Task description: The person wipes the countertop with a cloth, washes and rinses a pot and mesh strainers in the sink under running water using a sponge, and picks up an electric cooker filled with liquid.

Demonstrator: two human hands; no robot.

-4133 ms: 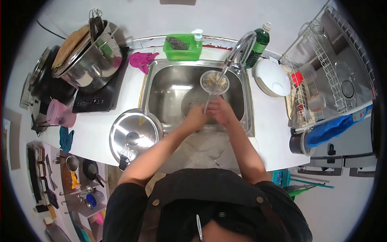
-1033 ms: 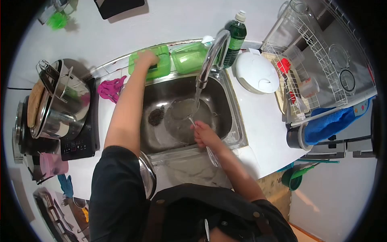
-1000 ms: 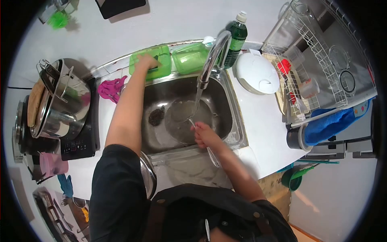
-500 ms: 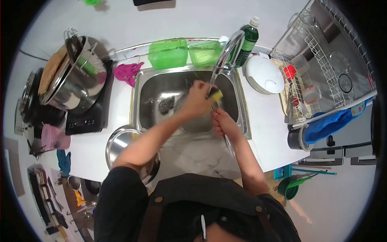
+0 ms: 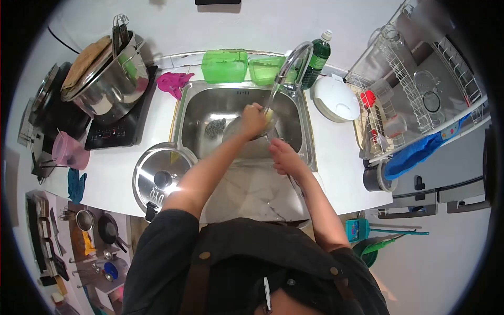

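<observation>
Over the steel sink, my left hand is closed around a yellow sponge, close under the tap. My right hand grips the thin handle of a long metal utensil, which slants from the sink toward my body. The sponge and left hand are at its far end, so its head is hidden. Below my hands lies a round greyish thing, partly covered; I cannot tell its kind. A dark metal scourer rests in the sink's left part.
A steel pot lid lies left of the sink, near a large pot on a black cooktop. Green containers and a green bottle stand behind. At right are a white lid and a dish rack.
The camera view has shifted a little, baring more of the pot lid. My left hand and the sponge have moved slightly left along the utensil's far end. Both hands keep their grips.
</observation>
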